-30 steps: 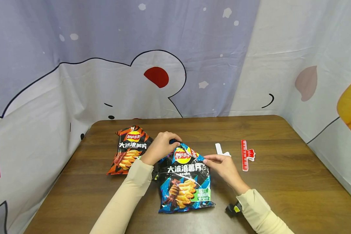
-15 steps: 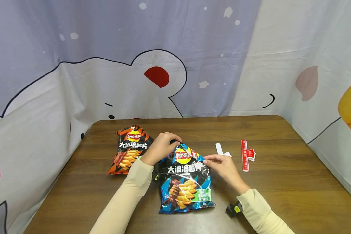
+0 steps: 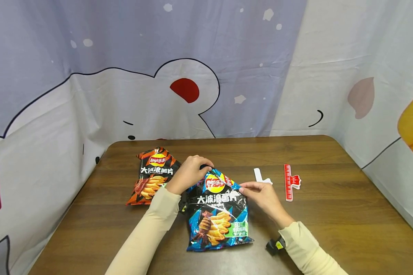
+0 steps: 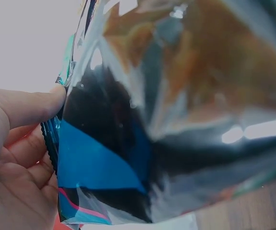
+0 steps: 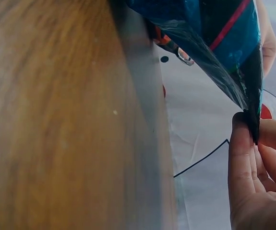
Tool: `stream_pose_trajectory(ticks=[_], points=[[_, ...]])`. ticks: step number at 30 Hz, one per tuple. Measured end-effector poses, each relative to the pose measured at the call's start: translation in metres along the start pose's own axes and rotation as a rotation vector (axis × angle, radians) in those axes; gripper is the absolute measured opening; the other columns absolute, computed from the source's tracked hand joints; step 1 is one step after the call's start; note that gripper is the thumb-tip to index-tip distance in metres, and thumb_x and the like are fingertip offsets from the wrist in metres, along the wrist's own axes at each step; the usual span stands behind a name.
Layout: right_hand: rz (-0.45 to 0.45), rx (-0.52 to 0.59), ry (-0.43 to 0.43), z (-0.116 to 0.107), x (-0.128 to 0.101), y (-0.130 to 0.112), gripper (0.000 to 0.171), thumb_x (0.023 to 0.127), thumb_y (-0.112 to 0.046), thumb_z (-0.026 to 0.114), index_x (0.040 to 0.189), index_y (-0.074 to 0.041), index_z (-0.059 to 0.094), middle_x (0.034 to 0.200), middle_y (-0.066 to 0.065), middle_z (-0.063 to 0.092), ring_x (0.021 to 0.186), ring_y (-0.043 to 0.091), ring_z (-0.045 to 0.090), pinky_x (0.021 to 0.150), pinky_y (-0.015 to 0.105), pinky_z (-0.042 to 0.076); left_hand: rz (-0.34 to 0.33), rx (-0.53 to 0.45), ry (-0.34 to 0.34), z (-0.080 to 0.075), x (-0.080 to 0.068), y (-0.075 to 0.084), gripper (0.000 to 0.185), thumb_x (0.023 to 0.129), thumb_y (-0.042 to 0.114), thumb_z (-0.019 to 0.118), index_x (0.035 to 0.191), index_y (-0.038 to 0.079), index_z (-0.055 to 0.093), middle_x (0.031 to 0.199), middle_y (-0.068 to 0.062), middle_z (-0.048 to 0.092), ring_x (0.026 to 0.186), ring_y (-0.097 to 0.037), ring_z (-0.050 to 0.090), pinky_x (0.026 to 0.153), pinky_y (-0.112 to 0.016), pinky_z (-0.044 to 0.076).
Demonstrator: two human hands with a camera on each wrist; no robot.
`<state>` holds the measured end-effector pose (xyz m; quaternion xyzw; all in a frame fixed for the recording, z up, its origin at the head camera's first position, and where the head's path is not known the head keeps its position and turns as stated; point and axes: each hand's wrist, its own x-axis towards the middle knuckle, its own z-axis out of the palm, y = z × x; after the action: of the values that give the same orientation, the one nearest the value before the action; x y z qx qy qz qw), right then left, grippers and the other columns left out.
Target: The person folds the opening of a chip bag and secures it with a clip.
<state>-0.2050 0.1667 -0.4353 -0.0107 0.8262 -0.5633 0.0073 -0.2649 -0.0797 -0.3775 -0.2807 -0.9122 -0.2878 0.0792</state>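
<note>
A blue and black bag of Lay's chips (image 3: 217,214) leans upright at the middle of the table, its printed front facing me. My left hand (image 3: 192,172) grips its top left edge; the left wrist view shows the thumb on one face of the blue chip bag (image 4: 104,158) and the fingers curled behind. At the upper right corner, my right hand (image 3: 264,196) pinches the film between thumb and fingers. In the right wrist view that corner of the blue bag (image 5: 234,52) tapers down into the pinch of the right hand (image 5: 255,167).
An orange and black chip bag (image 3: 151,179) lies at the left, partly behind my left hand. Beyond my right hand lies a white clip (image 3: 259,175), partly covered. Farther right is a red bag clip (image 3: 289,183) with ruler marks. A printed curtain (image 3: 241,68) hangs behind the table.
</note>
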Motion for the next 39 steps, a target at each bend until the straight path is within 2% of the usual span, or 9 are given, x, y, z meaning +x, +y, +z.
stream_pose_trajectory(ticks=[13,20,25,29,32,37,39], points=[[-0.007,0.025,-0.033,-0.001,0.001,0.001,0.03,0.084,-0.023,0.075,0.105,-0.002,0.073,0.1,0.013,0.074,0.087,0.011,0.069,0.076,0.022,0.053,-0.017,0.001,-0.007,0.0,-0.001,0.002,0.015,0.093,0.015,0.064,0.102,0.012,0.075,0.102,-0.003,0.073,0.086,-0.015,0.061,0.075,-0.029,0.05],[-0.009,0.073,-0.042,-0.001,0.0,-0.001,0.03,0.087,-0.018,0.071,0.109,0.003,0.071,0.106,0.018,0.071,0.082,0.009,0.068,0.075,0.028,0.056,-0.015,0.001,-0.003,0.0,-0.002,0.001,0.015,0.093,0.016,0.063,0.103,0.013,0.074,0.102,-0.002,0.073,0.089,-0.015,0.062,0.075,-0.03,0.05],[-0.035,0.099,-0.056,-0.003,0.0,-0.001,0.032,0.09,-0.017,0.068,0.113,0.005,0.068,0.111,0.021,0.069,0.083,0.006,0.067,0.075,0.027,0.056,-0.002,0.006,0.009,0.001,-0.002,0.001,0.015,0.093,0.016,0.064,0.103,0.013,0.074,0.102,-0.002,0.073,0.09,-0.015,0.062,0.077,-0.03,0.051],[-0.055,0.076,-0.054,-0.005,0.0,0.0,0.033,0.09,-0.021,0.068,0.114,0.003,0.069,0.113,0.019,0.069,0.089,0.004,0.066,0.078,0.027,0.055,-0.002,0.005,0.01,0.001,-0.002,0.001,0.015,0.093,0.016,0.064,0.102,0.013,0.075,0.102,-0.001,0.073,0.089,-0.015,0.062,0.076,-0.03,0.051],[-0.067,0.068,-0.045,-0.008,0.001,0.001,0.034,0.09,-0.023,0.068,0.113,0.001,0.069,0.113,0.018,0.069,0.085,0.005,0.067,0.078,0.028,0.055,-0.004,0.0,0.008,0.001,-0.002,0.002,0.015,0.093,0.015,0.064,0.103,0.013,0.075,0.102,-0.002,0.073,0.088,-0.015,0.061,0.076,-0.03,0.05],[-0.092,0.115,-0.057,-0.013,0.006,0.003,0.037,0.094,-0.021,0.063,0.116,0.008,0.064,0.111,0.025,0.067,0.082,0.007,0.07,0.079,0.033,0.057,-0.003,0.003,0.013,0.001,-0.002,0.001,0.015,0.093,0.016,0.064,0.103,0.014,0.075,0.102,-0.002,0.073,0.089,-0.016,0.062,0.076,-0.03,0.051],[-0.092,0.12,-0.052,-0.016,0.007,0.003,0.037,0.094,-0.02,0.062,0.117,0.009,0.063,0.11,0.027,0.067,0.085,0.01,0.071,0.08,0.031,0.056,-0.005,0.002,0.013,0.002,-0.002,0.001,0.015,0.093,0.016,0.064,0.103,0.014,0.074,0.102,-0.002,0.073,0.091,-0.016,0.062,0.077,-0.031,0.051]])
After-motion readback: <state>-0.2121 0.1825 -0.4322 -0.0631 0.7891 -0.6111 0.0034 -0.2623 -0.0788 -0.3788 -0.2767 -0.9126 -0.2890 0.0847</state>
